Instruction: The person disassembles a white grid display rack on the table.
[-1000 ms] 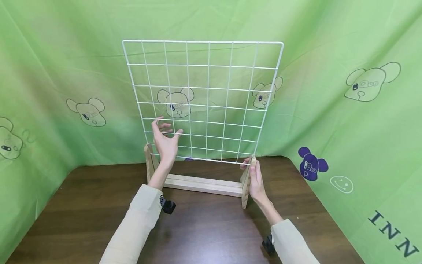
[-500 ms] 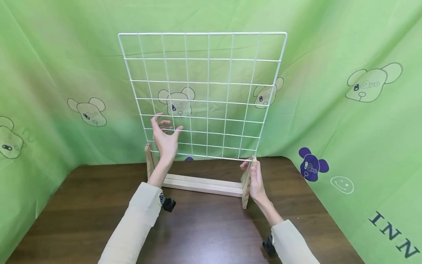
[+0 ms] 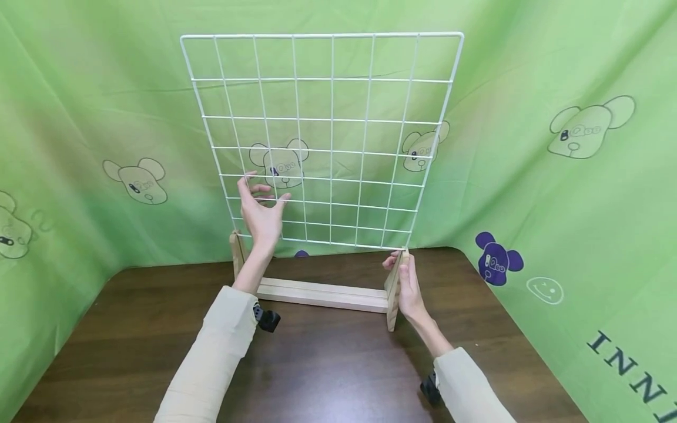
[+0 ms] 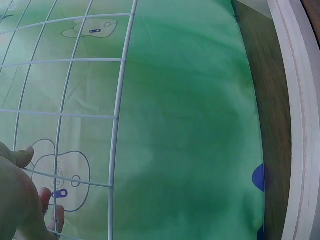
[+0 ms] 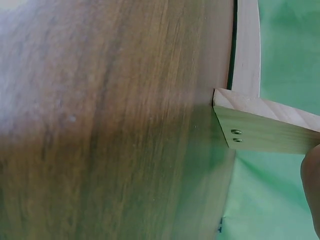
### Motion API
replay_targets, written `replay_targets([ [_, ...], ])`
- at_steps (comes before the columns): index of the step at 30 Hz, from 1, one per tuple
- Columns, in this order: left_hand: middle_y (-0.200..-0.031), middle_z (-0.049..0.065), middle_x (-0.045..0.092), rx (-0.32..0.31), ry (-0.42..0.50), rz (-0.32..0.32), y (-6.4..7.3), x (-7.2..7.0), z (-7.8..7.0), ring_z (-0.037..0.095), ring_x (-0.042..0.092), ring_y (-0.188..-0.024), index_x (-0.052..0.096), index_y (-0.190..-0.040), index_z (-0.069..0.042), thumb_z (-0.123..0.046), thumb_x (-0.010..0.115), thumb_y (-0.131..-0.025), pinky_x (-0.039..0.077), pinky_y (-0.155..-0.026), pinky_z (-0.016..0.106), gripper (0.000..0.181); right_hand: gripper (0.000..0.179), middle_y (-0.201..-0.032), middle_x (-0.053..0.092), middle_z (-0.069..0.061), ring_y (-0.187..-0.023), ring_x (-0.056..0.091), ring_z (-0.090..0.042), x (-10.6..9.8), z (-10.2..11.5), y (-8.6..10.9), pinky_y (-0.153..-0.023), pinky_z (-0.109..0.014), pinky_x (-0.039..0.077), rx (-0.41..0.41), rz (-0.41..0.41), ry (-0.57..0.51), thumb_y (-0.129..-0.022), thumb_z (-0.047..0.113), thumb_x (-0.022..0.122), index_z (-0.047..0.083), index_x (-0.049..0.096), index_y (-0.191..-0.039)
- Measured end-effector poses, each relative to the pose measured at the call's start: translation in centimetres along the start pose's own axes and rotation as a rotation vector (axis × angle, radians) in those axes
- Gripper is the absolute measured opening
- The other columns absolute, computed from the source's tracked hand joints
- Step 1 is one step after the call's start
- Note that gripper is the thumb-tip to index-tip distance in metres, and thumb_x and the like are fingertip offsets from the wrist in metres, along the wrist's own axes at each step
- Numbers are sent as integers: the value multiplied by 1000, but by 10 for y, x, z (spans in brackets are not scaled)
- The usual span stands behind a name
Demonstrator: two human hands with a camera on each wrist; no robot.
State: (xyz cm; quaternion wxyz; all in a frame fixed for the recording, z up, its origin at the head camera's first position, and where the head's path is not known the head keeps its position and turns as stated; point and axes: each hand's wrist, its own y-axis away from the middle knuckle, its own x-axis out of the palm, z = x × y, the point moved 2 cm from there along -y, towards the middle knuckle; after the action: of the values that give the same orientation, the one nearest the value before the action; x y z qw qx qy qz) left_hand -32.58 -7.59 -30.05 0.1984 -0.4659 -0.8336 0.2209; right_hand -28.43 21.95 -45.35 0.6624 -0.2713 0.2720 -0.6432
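Observation:
A white wire grid panel point(image 3: 332, 121) is raised above a pale wooden stand point(image 3: 322, 295) in the head view. My left hand point(image 3: 260, 218) holds the panel by its lower left part, fingers and thumb at the wires. The left wrist view shows that hand point(image 4: 22, 200) among the grid wires point(image 4: 116, 116), with the panel's bottom wire apart from the stand's crossbar point(image 4: 302, 125). My right hand point(image 3: 410, 288) grips the stand's right upright point(image 3: 392, 299) near its top, close to the panel's lower right corner. Two screw heads show on this upright point(image 5: 270, 132) in the right wrist view.
The stand rests toward the back of a dark brown wooden table point(image 3: 328, 364). Green cloth point(image 3: 518, 194) with printed bear heads hangs behind and at both sides. The stand's left upright point(image 3: 236, 252) is partly behind my left forearm.
The wire grid panel has risen, its bottom edge lifting higher between the uprights. My left hand has moved up with it. My right hand stays on the right upright, and the stand holds its place.

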Motion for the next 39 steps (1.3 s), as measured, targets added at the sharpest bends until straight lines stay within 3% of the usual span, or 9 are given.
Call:
replay_targets([
  [2,-103,18,59,4,-6,4,-1,0,-2,35,59,-93,43,-130,-7,1,83,-71,51,-79,40,72,31,-102,48,-30,-98,48,-35,0,0,-1,-94,-35,38,-3,4,6,-104,5,20,-15,34,-123],
  [6,-102,15,59,4,-21,22,-2,-1,-5,35,59,-92,43,-130,-6,0,83,-71,51,-80,42,72,33,-101,49,-29,-98,49,-35,0,-1,-1,-94,-35,38,1,-8,12,-104,7,21,-18,33,-123],
  [14,-96,11,60,3,-17,40,-2,-4,-17,33,61,-82,45,-130,-9,-5,84,-71,53,-79,42,71,30,-97,45,-36,-94,45,-43,3,10,0,-91,-36,39,8,-8,1,-101,-4,18,-12,40,-120],
  [18,-94,9,60,1,-19,57,-1,-6,-22,32,62,-80,45,-130,-9,-3,84,-71,53,-78,42,72,30,-95,43,-40,-92,44,-47,6,23,-5,-89,-40,39,-9,4,21,-101,-2,20,-18,38,-120],
  [23,-96,9,60,-33,-49,81,2,-13,-25,28,62,-80,45,-131,-11,-2,84,-70,54,-74,35,72,31,-94,49,-34,-93,52,-34,4,29,-8,-88,-37,42,-13,11,49,-100,-7,23,-26,34,-121],
  [30,-101,6,62,-121,-136,143,12,-29,-25,24,63,-82,44,-134,-16,-9,85,-71,51,-67,36,77,26,-93,53,-30,-92,59,-15,-7,22,-7,-87,-27,48,13,17,57,-98,-12,28,-26,39,-117],
  [34,-100,9,62,-127,-141,173,17,-36,-22,26,63,-81,45,-133,-16,-6,86,-69,51,-66,37,76,25,-94,61,-17,-91,62,-16,-14,11,-6,-84,-25,49,39,-2,80,-96,-15,35,-23,44,-117],
  [39,-102,16,62,-105,-146,222,24,-45,-18,27,61,-79,46,-132,-11,-5,86,-68,49,-68,36,76,24,-95,62,-18,-92,64,-20,-21,1,-2,-86,-27,50,42,-22,22,-96,-14,39,-22,46,-117],
])
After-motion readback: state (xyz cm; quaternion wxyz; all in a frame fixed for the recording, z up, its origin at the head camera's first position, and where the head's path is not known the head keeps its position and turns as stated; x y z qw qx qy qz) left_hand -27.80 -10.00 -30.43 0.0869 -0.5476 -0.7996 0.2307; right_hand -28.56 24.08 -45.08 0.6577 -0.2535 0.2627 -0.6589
